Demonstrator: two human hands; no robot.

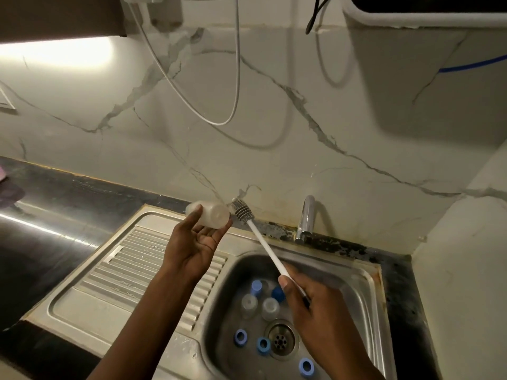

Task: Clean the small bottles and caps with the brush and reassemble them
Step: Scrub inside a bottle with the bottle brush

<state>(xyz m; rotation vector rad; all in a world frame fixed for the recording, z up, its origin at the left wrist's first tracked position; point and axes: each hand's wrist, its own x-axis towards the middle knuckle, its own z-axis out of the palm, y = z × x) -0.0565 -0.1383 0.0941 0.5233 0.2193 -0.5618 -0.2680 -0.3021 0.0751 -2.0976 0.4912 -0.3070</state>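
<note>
— Where's the bottle you're working on?
— The bottle (210,215) lies on its side in my left hand (196,244), held up above the far edge of the drainboard (129,264). My palm faces up, my fingers curl under and round it, and my thumb is against the end nearest my other hand.

— And the brush?
— My right hand (307,305) is wrapped round the lower end of the brush (264,244), with the white handle pinched between thumb and fingers. The handle slants up toward my left hand. The grey bristle head sits just beside the bottle's end, but I cannot tell whether they touch.

— What's under your hands?
— The sink (354,283) is below my right hand. Two clear bottles (249,304) sit close together just left of my right thumb, with two blue caps (256,287) just beyond them, rather blurred. Nearer me lie three blue rings (240,337), two left of the drain (281,338) and one by my right wrist.

— Further out?
— A dark counter (55,204) runs off to the left of my left hand. The tap (307,215) stands right of the brush head against the marbled wall (274,133). A white cable (219,123) loops high above my left hand.
</note>
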